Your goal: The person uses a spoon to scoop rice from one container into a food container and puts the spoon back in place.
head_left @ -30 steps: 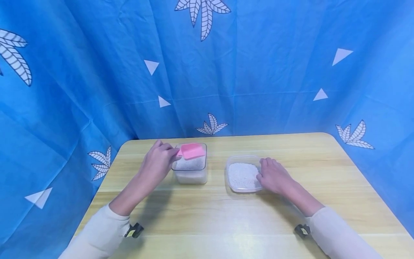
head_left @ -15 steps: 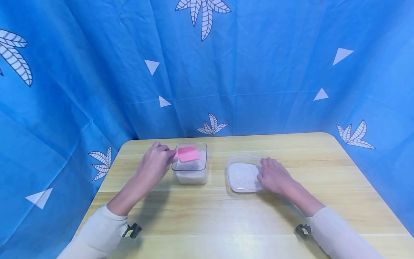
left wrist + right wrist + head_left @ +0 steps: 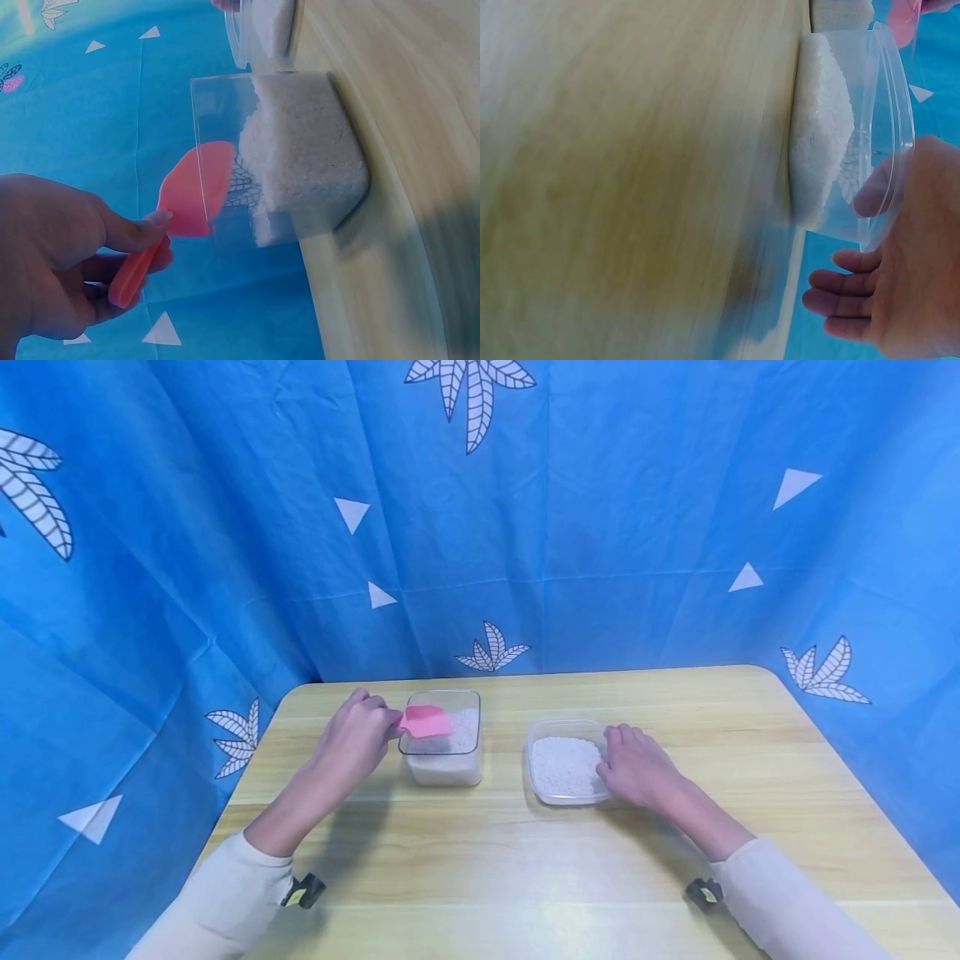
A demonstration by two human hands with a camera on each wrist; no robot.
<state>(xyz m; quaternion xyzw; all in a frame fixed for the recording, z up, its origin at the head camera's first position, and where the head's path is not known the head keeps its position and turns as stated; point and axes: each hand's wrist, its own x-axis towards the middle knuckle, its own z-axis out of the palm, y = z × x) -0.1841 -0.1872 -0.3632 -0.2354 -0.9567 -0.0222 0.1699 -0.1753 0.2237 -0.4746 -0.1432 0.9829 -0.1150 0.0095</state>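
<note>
In the head view my left hand (image 3: 357,738) pinches the handle of a pink scoop (image 3: 427,722) between thumb and fingers. The scoop's blade is tilted at the mouth of a clear square container (image 3: 225,97), above the white grains (image 3: 300,142) inside. To the right stands a lower clear plastic tub (image 3: 881,67), partly filled with white grains (image 3: 564,767). My right hand (image 3: 639,767) grips this tub's near right rim, its thumb inside the wall and its fingers outside, as the right wrist view shows. Whether the scoop carries grains cannot be told.
Both containers stand upright on a light wooden table (image 3: 480,860), with a gap between them. A blue patterned curtain (image 3: 637,568) hangs behind the table and at both sides. Small black devices (image 3: 303,891) sit at both wrists.
My left hand has drawn the scoop a little left and lower over the square container, and the blade has tilted. My right hand and the tub stay in place.
</note>
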